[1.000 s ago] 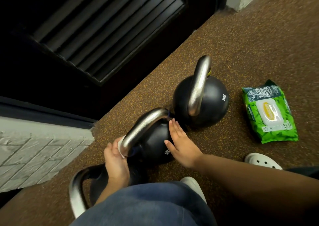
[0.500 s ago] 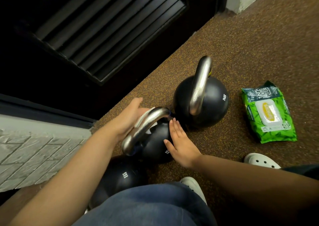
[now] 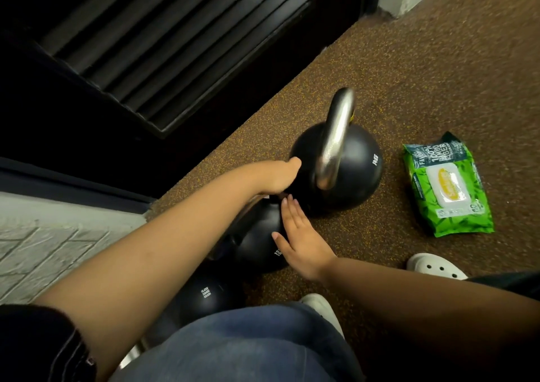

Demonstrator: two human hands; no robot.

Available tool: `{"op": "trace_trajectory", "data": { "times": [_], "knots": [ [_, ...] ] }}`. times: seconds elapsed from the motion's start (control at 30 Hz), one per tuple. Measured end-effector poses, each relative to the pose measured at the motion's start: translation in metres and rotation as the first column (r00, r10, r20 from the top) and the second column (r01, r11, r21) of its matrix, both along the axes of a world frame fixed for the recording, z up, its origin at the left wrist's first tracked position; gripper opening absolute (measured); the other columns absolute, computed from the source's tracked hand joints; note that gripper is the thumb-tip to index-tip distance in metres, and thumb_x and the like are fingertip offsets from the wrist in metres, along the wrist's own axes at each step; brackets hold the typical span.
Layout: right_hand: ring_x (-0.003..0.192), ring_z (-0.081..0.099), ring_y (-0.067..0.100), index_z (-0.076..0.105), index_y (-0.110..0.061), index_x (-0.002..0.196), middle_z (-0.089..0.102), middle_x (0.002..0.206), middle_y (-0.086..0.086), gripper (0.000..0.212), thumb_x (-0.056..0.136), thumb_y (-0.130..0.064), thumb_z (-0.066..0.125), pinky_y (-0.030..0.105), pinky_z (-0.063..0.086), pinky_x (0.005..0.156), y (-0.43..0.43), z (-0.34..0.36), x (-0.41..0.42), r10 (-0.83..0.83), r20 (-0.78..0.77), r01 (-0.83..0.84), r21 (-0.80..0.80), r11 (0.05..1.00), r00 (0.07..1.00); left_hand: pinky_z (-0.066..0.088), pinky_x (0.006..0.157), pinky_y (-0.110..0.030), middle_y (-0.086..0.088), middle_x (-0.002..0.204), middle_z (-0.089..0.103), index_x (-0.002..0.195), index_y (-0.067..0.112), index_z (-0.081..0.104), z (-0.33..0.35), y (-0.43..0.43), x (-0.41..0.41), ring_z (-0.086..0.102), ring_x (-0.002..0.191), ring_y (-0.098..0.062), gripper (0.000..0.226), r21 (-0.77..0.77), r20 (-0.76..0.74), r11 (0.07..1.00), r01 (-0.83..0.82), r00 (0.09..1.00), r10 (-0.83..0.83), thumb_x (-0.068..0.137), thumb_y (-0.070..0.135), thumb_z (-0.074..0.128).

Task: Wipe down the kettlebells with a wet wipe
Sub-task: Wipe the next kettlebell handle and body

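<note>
Head view: three round matte-black kettlebells sit in a row on speckled brown rubber flooring (image 3: 409,69). The far kettlebell (image 3: 350,177) has a polished steel handle. The left hand (image 3: 280,177) curls against its side, grip unclear. The right hand (image 3: 301,244) lies flat, fingers extended, on the middle kettlebell (image 3: 257,241), whose handle the forearm hides. The near kettlebell (image 3: 201,300) is partly covered by a denim knee (image 3: 248,346). A green wet-wipe pack (image 3: 447,186) lies nearby.
</note>
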State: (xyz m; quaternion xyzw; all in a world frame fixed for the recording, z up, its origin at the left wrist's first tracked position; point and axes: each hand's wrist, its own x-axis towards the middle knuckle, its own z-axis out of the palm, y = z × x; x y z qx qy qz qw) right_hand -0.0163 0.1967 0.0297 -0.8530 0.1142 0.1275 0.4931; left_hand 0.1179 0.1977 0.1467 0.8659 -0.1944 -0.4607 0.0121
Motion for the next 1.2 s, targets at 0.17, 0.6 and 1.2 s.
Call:
{"op": "trace_trajectory", "data": {
  "times": [0.17, 0.6, 1.2],
  "knots": [
    [0.138, -0.021, 0.006, -0.009, -0.009, 0.147, -0.016, 0.157, 0.005, 0.067, 0.100, -0.033, 0.032, 0.019, -0.010, 0.111, 0.000, 0.000, 0.000, 0.011, -0.004, -0.011, 0.002, 1.000, 1.000, 0.030, 0.099, -0.027, -0.013, 0.142, 0.045, 0.133, 0.004, 0.045, 0.011, 0.042, 0.007, 0.042, 0.130, -0.024, 0.041, -0.265, 0.011, 0.960, -0.086, 0.996, 0.092, 0.103, 0.023, 0.024],
    [0.141, -0.018, 0.009, -0.008, -0.011, 0.147, -0.015, 0.157, 0.004, 0.066, 0.101, -0.035, 0.031, 0.017, -0.011, 0.110, -0.005, 0.004, -0.002, 0.035, -0.009, -0.035, 0.009, 0.999, 0.999, 0.020, 0.111, -0.011, 0.032, 0.143, 0.035, 0.141, 0.031, 0.039, -0.019, 0.164, -0.062, 0.026, 0.138, 0.006, 0.045, -0.802, 0.113, 0.564, -0.194, 0.879, 0.463, 0.100, 0.024, 0.021],
    [0.141, -0.018, 0.008, -0.007, -0.011, 0.148, -0.013, 0.157, 0.004, 0.066, 0.100, -0.036, 0.032, 0.019, -0.009, 0.112, -0.007, -0.002, -0.003, 0.048, 0.005, -0.048, 0.019, 0.999, 0.999, 0.043, 0.064, -0.002, -0.004, 0.089, 0.061, 0.115, 0.013, 0.056, -0.048, 0.159, -0.073, 0.061, 0.082, -0.008, 0.032, -0.724, -0.238, -0.001, -0.690, 0.249, 0.939, 0.104, 0.022, 0.026]
  ]
}}
